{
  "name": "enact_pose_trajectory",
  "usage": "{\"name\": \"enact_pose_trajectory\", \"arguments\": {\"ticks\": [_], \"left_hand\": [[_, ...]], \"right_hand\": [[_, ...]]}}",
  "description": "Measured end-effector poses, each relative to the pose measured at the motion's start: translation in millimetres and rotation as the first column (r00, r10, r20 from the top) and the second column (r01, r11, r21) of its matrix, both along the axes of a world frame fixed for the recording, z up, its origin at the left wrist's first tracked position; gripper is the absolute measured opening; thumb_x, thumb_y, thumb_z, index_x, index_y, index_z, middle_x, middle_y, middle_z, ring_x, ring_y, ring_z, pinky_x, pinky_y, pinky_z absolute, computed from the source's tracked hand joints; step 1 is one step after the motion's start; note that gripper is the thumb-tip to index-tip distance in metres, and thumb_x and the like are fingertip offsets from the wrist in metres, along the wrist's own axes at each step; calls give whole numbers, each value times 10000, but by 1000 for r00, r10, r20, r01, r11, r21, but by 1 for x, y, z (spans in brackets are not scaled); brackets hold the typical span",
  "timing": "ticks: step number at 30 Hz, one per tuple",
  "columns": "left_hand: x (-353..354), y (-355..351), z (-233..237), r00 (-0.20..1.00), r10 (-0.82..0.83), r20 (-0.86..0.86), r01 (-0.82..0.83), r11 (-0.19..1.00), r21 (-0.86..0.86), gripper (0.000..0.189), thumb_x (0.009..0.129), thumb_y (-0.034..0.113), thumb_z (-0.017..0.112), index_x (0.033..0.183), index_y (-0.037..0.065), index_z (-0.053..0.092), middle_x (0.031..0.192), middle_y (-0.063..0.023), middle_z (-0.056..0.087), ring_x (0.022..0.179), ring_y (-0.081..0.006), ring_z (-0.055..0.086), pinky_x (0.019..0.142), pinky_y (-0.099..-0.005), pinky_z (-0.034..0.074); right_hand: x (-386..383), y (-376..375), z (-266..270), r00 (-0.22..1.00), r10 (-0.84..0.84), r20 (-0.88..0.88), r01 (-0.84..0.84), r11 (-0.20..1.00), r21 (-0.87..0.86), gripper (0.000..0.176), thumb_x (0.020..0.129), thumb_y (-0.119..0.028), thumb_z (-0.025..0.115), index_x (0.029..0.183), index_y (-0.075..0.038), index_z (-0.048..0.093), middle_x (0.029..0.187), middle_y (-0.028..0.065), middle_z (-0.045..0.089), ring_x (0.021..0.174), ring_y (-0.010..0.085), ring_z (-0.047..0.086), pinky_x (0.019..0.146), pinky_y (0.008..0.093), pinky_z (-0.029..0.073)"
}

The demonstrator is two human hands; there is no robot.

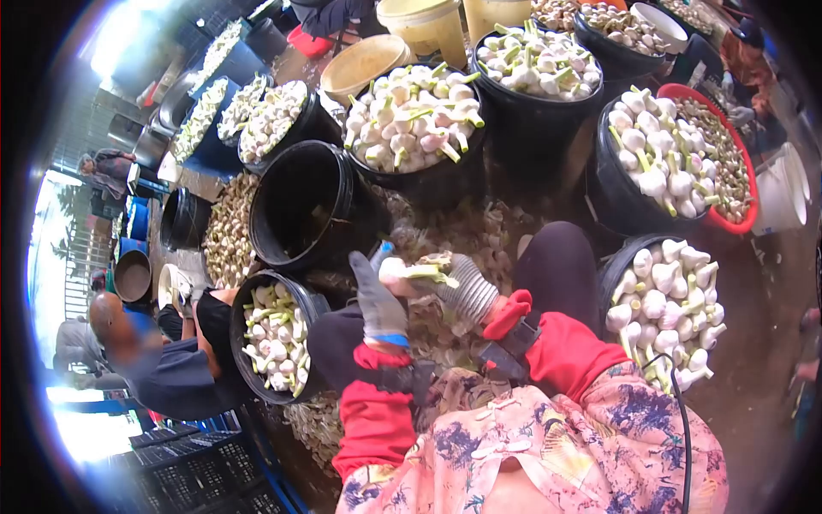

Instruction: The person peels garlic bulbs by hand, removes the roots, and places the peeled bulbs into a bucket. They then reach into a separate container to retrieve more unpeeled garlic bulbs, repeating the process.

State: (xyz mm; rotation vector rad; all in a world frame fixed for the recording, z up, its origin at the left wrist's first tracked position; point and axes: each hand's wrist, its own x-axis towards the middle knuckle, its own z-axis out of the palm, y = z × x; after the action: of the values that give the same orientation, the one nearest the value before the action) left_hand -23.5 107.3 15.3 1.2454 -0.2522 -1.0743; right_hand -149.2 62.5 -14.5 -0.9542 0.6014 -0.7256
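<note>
A white garlic bulb (393, 272) with a pale green stem (425, 274) is between my two gloved hands, above my lap. My left hand (377, 300) is closed at the bulb, its thumb pointing up, and a small blue piece (383, 249) sticks out by the fingers. On the stem's other end, the fingers of my right hand (469, 287) are closed, in a grey striped glove. Brownish dry skin (440, 259) hangs loose at those fingertips. Below the hands, peeled skins (441, 330) cover the ground between my knees.
A black bucket (300, 206) with bare inner walls stands ahead on the left. Black buckets heaped with garlic (415, 116) surround me, including one at my right knee (666, 300). A red basin (745, 171) holds small garlic. Another person (180, 368) sits close on the left.
</note>
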Motion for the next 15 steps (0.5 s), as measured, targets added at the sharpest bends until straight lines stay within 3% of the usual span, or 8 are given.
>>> {"name": "enact_pose_trajectory", "arguments": {"ticks": [1, 3, 6, 8, 9, 12, 14, 15], "left_hand": [[10, -2, 7, 990, -123, -63, 128, 989, 79, 811, 834, 710, 371, 1198, -3, 498, 844, -91, 565, 738, -209, 571, 687, -320, 492], [23, -20, 4, 995, -47, -92, 63, 983, 172, 860, 824, 729, 354, 1261, -6, 444, 894, -114, 572, 780, -230, 584, 737, -333, 489], [13, -19, 7, 997, 4, -75, 4, 994, 105, 884, 823, 741, 325, 1310, 5, 376, 1004, -119, 571, 866, -241, 584, 810, -354, 473], [-7, -7, 4, 994, 92, -59, -95, 995, -43, 854, 832, 725, 337, 1319, 24, 350, 1143, -108, 537, 980, -232, 553, 849, -366, 455], [-9, 5, 3, 992, -117, -53, 108, 982, -157, 725, 859, 612, 466, 1282, 30, 379, 1205, -130, 500, 1052, -235, 520, 891, -372, 436], [-26, 27, -28, 802, -80, 592, 235, 953, -190, 521, 838, 268, 654, 1231, 34, 404, 1195, -125, 501, 1077, -235, 507, 934, -353, 419], [-20, 22, -29, 689, -39, 724, 136, 988, -76, 443, 850, 306, 640, 1152, 41, 452, 1049, -64, 540, 925, -160, 541, 747, -246, 462], [-16, 20, -27, 846, -58, 531, 54, 998, 23, 411, 855, 337, 630, 1106, 44, 488, 1004, -46, 542, 875, -134, 541, 685, -218, 458]], "right_hand": [[-1, 0, -1, 1000, 10, 24, -11, 998, 64, 210, 768, -102, 705, 941, 7, 657, 889, 62, 676, 757, 113, 605, 689, 251, 487], [-7, -4, 19, 956, 85, -280, -151, 963, -223, 204, 768, -95, 701, 948, -12, 653, 881, 46, 668, 759, 115, 606, 694, 249, 492], [-11, -10, 11, 996, 64, 58, -75, 977, 198, 197, 787, -115, 695, 957, -26, 652, 860, 10, 657, 731, 101, 607, 616, 243, 512], [-13, -17, 17, 1000, -16, 12, 13, 981, 191, 222, 791, -132, 696, 971, -11, 650, 863, 22, 654, 754, 92, 603, 649, 235, 503], [-11, -18, 12, 999, -31, -45, 39, 981, 189, 222, 803, -115, 676, 984, 8, 640, 881, 35, 651, 787, 94, 603, 707, 237, 496], [2, -13, -14, 988, 32, -149, -23, 998, 61, 199, 808, -103, 672, 971, 7, 641, 898, 35, 658, 811, 103, 604, 737, 244, 491], [12, 0, -12, 983, 93, -155, -106, 991, -78, 180, 797, -87, 683, 955, -10, 643, 908, 42, 669, 828, 114, 608, 765, 258, 493], [9, 7, -11, 965, 126, -230, -158, 979, -129, 182, 794, -87, 684, 957, -16, 642, 914, 45, 670, 829, 119, 610, 770, 260, 494]]}}
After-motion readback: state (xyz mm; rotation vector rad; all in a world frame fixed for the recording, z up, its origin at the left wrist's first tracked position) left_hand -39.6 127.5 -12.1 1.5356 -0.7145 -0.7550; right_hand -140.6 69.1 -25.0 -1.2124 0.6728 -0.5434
